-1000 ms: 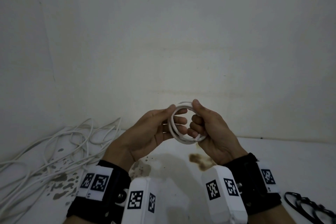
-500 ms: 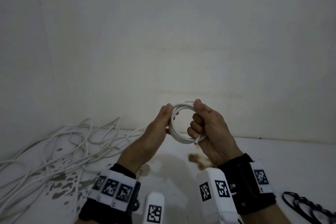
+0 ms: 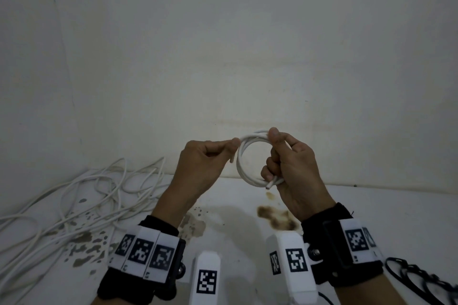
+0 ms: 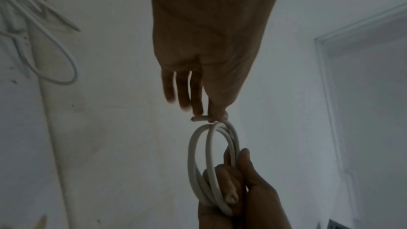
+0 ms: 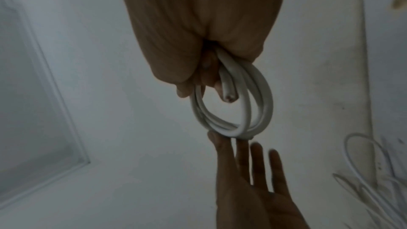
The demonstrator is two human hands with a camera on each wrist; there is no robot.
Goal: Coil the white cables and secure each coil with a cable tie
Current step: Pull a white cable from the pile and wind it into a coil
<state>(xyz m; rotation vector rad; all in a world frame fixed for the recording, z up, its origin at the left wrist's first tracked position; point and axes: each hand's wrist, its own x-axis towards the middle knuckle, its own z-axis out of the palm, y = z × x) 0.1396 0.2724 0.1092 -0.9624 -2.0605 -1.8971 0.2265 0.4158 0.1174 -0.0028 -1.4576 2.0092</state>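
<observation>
Holding a small cable coil (image 3: 250,160) up above the worktop (image 3: 371,208), right hand (image 3: 290,168) fisted round its loops to keep them together; left hand (image 3: 203,168) pinches the loose end.

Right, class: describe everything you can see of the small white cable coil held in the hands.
The white cable coil is a smooth, plastic-looking round cable wound into a few loose loops, held upright in the air above the table. The right hand grips one side, a cut end poking out below its fingers. The left hand pinches the other cut end at the coil's opposite edge. No tie shows on it.
</observation>
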